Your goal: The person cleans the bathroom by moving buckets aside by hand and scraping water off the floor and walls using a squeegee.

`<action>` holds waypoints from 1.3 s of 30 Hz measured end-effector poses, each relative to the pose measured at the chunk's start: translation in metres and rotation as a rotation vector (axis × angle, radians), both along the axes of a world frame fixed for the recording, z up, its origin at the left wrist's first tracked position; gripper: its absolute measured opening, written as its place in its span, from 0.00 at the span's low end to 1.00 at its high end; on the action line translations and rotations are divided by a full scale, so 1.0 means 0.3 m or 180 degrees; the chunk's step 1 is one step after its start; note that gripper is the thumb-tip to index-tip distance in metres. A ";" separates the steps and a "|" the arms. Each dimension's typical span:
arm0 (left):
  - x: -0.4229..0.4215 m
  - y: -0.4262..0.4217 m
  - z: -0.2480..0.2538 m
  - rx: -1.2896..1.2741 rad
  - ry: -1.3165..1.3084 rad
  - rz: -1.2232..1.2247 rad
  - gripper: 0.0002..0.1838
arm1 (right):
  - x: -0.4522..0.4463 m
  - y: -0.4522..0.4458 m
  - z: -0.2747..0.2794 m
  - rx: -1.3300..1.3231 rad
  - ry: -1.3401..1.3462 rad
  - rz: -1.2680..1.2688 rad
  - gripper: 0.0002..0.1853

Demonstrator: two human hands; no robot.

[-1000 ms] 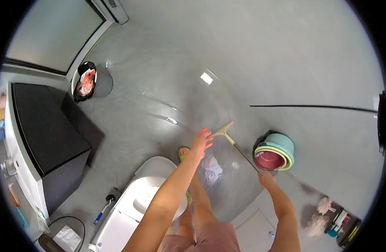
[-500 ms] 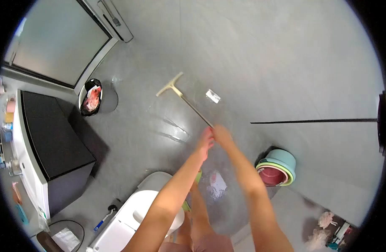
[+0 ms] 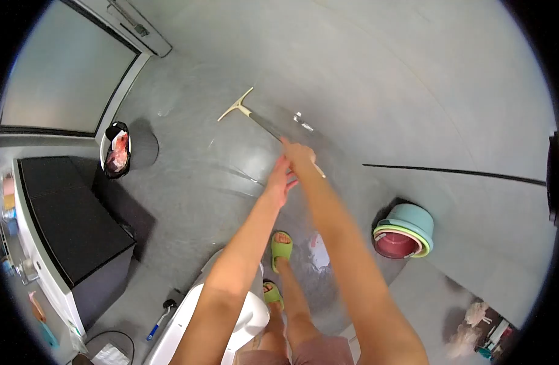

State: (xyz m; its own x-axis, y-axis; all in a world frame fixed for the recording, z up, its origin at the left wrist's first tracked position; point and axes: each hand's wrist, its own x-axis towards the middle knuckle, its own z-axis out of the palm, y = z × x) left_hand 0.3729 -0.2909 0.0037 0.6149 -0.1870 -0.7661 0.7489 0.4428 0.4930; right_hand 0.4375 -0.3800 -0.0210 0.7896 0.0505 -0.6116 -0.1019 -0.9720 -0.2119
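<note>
My right hand [image 3: 300,154] is closed round the handle of a squeegee [image 3: 240,106] with a pale T-shaped head. The head rests near the grey wall and floor surface, up and left of my hands, and the handle's pale end [image 3: 320,171] sticks out behind my right wrist. Just below it, my left hand [image 3: 279,181] is against or very near the right one, its fingers apart; no grip on the handle shows. A small whitish, shiny object [image 3: 303,122] lies right of the squeegee. Wet streaks [image 3: 246,175] glisten on the floor left of my hands.
A white toilet [image 3: 249,319] stands by my legs, beside my green slippers [image 3: 281,248]. Stacked basins [image 3: 410,225] sit at right. A lined bin [image 3: 117,149], a dark cabinet [image 3: 72,213] and a toilet brush [image 3: 162,319] are at left. A whitish patch [image 3: 319,252] marks the floor.
Both hands and the squeegee have moved up and slightly left in view. The handle's end now shows behind my right wrist, and more of the slippers is visible. The camera view has shifted.
</note>
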 end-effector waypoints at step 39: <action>-1.792 -0.633 0.067 0.0732 0.0571 -0.2373 0.18 | -2.898 -1.030 0.354 -0.0348 0.1160 -0.2040 0.21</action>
